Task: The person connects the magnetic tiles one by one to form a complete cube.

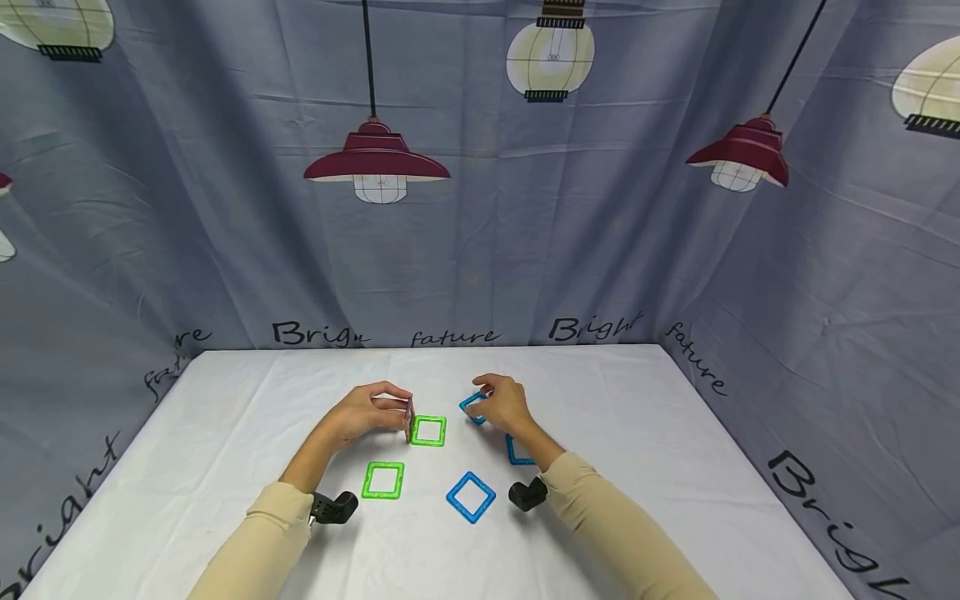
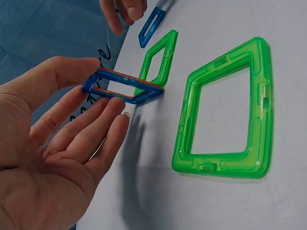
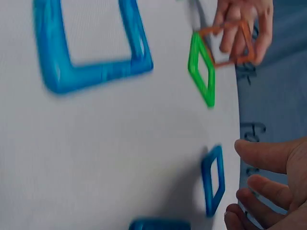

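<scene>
The step in hand looks to be joining a raised frame to a flat one; the left hand (image 1: 363, 414) grips the upright frame (image 2: 125, 78) between thumb and fingers, and its lower edge appears to meet the left side of the far green frame (image 1: 428, 442); the right hand (image 1: 504, 404) is released, its thumb and fingers apart and holding nothing, just above the far blue frame (image 3: 207, 182); the next move seems to call for the left hand to keep its piece steady and square while the right picks up that blue frame by its edges.

The upright frame is a square, hollow piece; it shows blue from the left wrist and orange from the right, so it may be two frames face to face, though I cannot tell for certain; the green pieces are glossy and translucent, with moulded notches along their bars; the near green frame (image 1: 382, 496), the right blue frame (image 1: 521, 462) and the near blue frame (image 1: 461, 510), turned cornerwise, lie flat on the white worktop (image 1: 225, 433).
</scene>
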`<state>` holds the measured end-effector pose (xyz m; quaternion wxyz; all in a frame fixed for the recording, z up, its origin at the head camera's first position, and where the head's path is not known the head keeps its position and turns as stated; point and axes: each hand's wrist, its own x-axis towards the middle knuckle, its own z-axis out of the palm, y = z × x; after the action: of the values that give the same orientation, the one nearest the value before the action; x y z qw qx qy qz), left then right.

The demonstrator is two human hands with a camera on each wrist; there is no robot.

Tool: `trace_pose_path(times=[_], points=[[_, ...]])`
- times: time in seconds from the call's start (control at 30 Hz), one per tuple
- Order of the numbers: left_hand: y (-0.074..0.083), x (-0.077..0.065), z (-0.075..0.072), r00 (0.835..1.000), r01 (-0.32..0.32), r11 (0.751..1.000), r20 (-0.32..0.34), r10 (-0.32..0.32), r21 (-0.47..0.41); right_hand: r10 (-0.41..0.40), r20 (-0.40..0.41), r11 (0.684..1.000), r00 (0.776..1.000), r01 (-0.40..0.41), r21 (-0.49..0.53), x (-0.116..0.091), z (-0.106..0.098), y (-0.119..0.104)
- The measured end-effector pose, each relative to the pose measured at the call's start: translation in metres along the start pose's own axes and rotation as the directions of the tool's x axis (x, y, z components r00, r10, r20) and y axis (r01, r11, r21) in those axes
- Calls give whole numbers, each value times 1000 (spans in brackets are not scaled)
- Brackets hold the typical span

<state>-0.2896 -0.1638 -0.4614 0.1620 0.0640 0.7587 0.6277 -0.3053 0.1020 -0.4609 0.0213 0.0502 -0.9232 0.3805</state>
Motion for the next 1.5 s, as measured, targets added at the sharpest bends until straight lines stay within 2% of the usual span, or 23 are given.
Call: trace_pose_path(times=[0.17,0.3,0.6,0.77,1.27,1.5], points=[[0,0,-1,1000,-2,1000,1,2,13,81,-12,996,997,-81,-24,2,-7,13],[1,-1,-1,1000,-3,1000,2,3,16,113,7,992,994,-113,-53,2,-6,18],[1,-1,-1,1000,-1,1000,-7,1,19,98,7,991,995,-97,-95,2,-1,17],[1,-1,0,1000,-2,1000,-5,2,8,125,17,991,992,-123,-58,6,4,11],[3,-1,4,999,20,1000,-39,-19,23,114,18,993,993,-114,27,22,25,-13],[3,-1,4,1000,8,1000,-18,-8,7,113,22,993,993,-113,26,23,32,-19]])
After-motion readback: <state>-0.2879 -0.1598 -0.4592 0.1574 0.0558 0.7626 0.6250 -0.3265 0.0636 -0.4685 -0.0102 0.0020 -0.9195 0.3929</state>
